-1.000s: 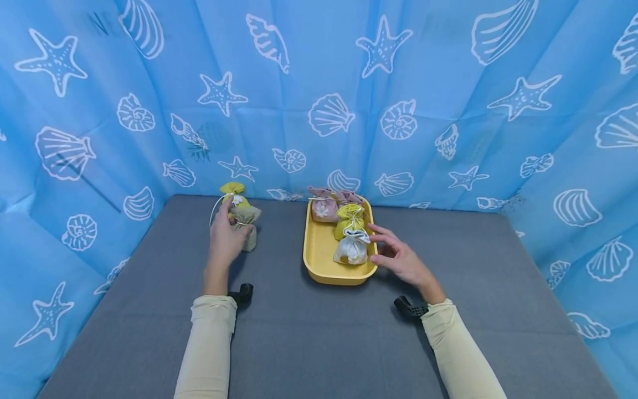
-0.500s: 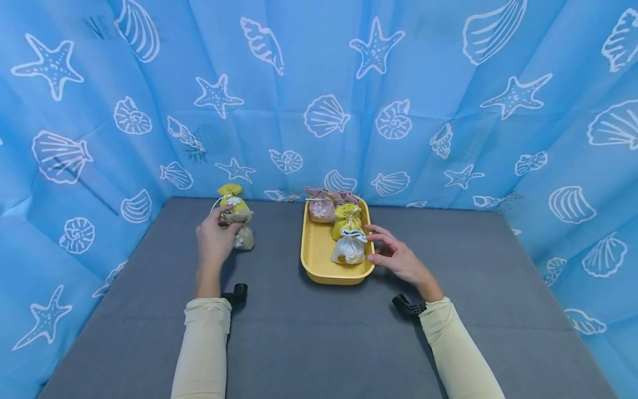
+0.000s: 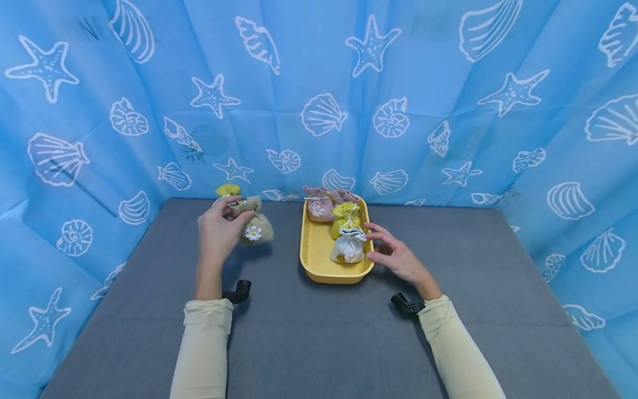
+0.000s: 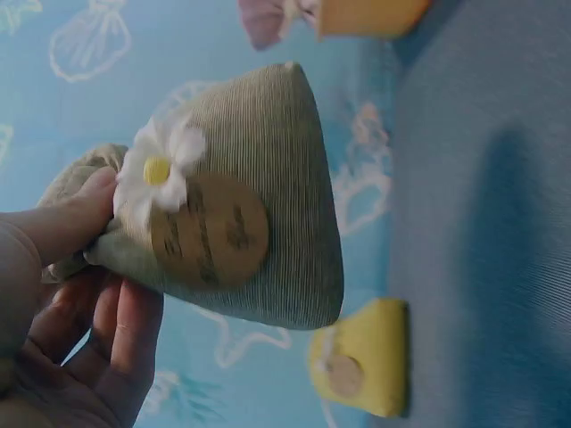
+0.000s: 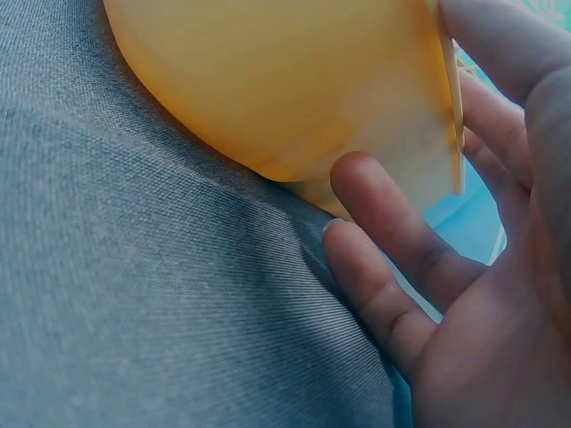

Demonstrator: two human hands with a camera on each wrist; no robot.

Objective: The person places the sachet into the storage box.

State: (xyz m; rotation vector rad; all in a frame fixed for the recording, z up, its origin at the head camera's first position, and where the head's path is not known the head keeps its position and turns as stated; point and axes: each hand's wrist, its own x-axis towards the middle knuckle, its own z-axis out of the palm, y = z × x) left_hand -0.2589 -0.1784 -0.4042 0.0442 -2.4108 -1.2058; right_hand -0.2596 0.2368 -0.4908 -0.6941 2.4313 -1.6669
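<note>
My left hand [image 3: 219, 233] pinches the gathered neck of an olive-beige sachet bag [image 3: 260, 228] between thumb and fingers. In the left wrist view the sachet bag [image 4: 277, 134] hangs over the table, showing a white daisy and a round brown label. Behind the hand stands a yellow sachet bag [image 3: 228, 189], mostly hidden in the head view; the left wrist view shows the yellow sachet bag [image 4: 375, 366] on the table. My right hand [image 3: 399, 257] rests relaxed fingers at the right rim of a yellow tray [image 3: 316, 260], with two fingertips [image 5: 357, 178] beside its outer wall.
Inside the tray are pink sachet bags [image 3: 320, 209] at the back, a yellow sachet bag [image 3: 344, 224] and a white sachet bag [image 3: 346, 249] in front. A blue shell-print curtain [image 3: 279, 122] encloses the grey table [image 3: 309, 343] at back and sides.
The left hand has lifted the beige sachet bag off the table and swung it right, away from the yellow one. The right hand stays at the tray's rim.
</note>
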